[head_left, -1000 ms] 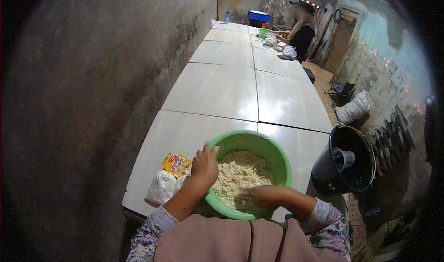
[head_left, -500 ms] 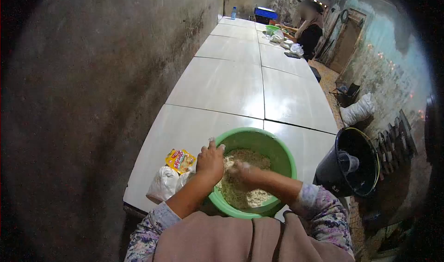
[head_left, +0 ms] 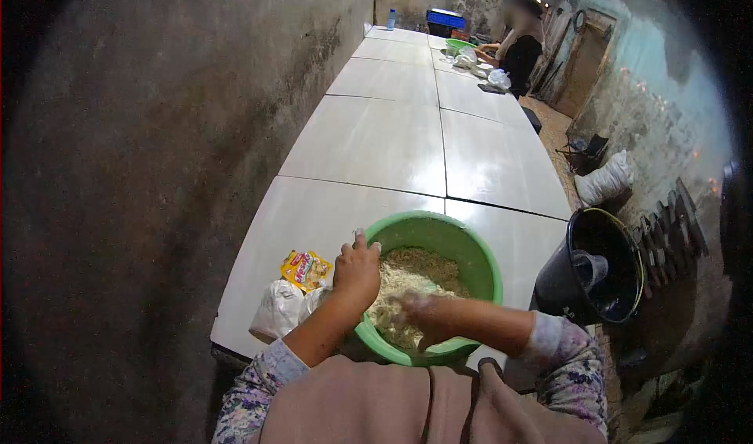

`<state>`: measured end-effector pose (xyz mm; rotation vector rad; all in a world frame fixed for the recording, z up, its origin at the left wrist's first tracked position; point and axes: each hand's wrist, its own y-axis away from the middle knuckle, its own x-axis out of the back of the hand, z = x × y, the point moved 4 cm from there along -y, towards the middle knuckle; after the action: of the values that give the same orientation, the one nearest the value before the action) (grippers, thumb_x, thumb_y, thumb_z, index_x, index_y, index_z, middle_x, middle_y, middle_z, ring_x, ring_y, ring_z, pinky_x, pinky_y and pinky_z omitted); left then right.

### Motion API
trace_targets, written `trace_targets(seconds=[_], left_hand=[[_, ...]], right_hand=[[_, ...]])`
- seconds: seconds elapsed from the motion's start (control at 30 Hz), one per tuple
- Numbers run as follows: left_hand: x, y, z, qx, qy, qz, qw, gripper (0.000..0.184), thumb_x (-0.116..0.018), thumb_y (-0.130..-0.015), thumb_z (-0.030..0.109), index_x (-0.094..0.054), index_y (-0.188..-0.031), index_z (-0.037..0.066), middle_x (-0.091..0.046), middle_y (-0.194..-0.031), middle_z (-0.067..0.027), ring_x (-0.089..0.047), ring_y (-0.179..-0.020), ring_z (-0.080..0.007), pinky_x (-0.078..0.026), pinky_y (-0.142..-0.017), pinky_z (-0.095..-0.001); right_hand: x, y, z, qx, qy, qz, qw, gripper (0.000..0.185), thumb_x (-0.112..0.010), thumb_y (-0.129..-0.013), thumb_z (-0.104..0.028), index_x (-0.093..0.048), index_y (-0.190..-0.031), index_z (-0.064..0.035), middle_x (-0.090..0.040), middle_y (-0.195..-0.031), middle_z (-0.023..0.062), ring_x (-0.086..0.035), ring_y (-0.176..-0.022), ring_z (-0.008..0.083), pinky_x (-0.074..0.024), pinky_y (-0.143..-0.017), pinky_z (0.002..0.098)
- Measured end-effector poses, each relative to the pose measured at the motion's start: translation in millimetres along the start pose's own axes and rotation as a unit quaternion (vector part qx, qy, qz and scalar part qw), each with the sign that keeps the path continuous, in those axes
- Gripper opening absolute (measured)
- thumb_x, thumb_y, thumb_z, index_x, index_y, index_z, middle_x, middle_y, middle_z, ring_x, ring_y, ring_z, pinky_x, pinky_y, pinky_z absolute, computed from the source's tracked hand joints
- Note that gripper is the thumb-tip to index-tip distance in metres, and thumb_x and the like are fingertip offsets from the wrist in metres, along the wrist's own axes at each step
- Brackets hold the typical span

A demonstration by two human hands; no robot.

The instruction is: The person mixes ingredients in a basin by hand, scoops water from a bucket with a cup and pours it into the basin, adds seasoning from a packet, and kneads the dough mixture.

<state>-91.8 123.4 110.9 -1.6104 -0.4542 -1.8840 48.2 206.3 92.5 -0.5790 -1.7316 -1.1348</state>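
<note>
A green plastic basin [head_left: 488, 263] sits at the near end of the tiled table, holding a pale, crumbly floury mixture [head_left: 427, 265]. My left hand [head_left: 357, 275] grips the basin's left rim, its fingertips dusted white. Inside the basin, my right hand [head_left: 427, 318] is down at the mixture; its fingers are smeared by motion, so their pose is unclear. Left of the basin lie a yellow packet [head_left: 306, 270] and a plastic bag of white powder [head_left: 278, 309]. Another whitish bag [head_left: 312, 301] is partly hidden behind my left forearm.
A black bucket [head_left: 553, 275] with a clear plastic container [head_left: 590, 270] in it stands right of the basin. A wall [head_left: 196, 146] runs along the left side. At the far end, a person [head_left: 522, 56] works beside another green basin [head_left: 461, 45] and several bags.
My right hand has moved down and toward me in the basin, uncovering more of the pale mixture. My left hand keeps its place on the rim. The view has shifted slightly.
</note>
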Motion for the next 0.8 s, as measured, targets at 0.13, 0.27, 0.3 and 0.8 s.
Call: trace_targets(seconds=[0.13,0.27,0.3,0.8], left_hand=[[-7.4,-3.8,0.1,-0.019,-0.027,-0.009,0.999,0.032,-0.052,-0.085,0.008,-0.057,-0.117,0.006,-0.04,-0.136,-0.0233,-0.055,-0.101,-0.0355,-0.05,-0.083,-0.0433],[-8.7,-3.4,-3.8,0.002,-0.01,-0.047,0.999,0.042,-0.052,-0.085,0.006,-0.055,-0.126,0.012,-0.035,-0.142,-0.0213,-0.052,-0.106,-0.0365,-0.047,-0.09,-0.044],[-8.8,-6.4,-4.1,0.006,0.016,-0.051,0.999,0.039,-0.05,-0.085,0.006,-0.056,-0.124,0.011,-0.037,-0.14,-0.0219,-0.052,-0.105,-0.0367,-0.047,-0.089,-0.0444],[-14.1,-7.8,-1.4,0.008,-0.006,-0.042,0.999,0.039,-0.054,-0.086,0.007,-0.056,-0.124,0.012,-0.037,-0.14,-0.0222,-0.052,-0.105,-0.0352,-0.047,-0.089,-0.0445]], right_hand=[[-37.4,-30.9,14.4,-0.031,0.003,0.084,0.996,0.059,-0.059,-0.086,-0.024,-0.037,-0.138,-0.0052,-0.042,-0.133,0.0267,-0.053,-0.114,0.0388,-0.0526,-0.083,0.0413],[-14.4,-29.6,68.6,-0.068,-0.133,0.092,0.985,0.046,-0.058,-0.086,-0.017,-0.046,-0.129,-0.0062,-0.059,-0.105,0.024,-0.062,-0.092,0.0396,-0.0511,-0.078,0.0466],[11.6,-24.5,67.0,-0.066,-0.13,0.09,0.985,0.046,-0.058,-0.086,-0.017,-0.046,-0.129,-0.0062,-0.059,-0.105,0.024,-0.062,-0.092,0.0396,-0.0511,-0.078,0.0466],[8.1,27.9,1.6,-0.075,-0.174,-0.133,0.973,0.057,-0.064,-0.079,-0.019,-0.049,-0.133,-0.0112,-0.054,-0.125,0.0229,-0.064,-0.097,0.0364,-0.0502,-0.082,0.05]])
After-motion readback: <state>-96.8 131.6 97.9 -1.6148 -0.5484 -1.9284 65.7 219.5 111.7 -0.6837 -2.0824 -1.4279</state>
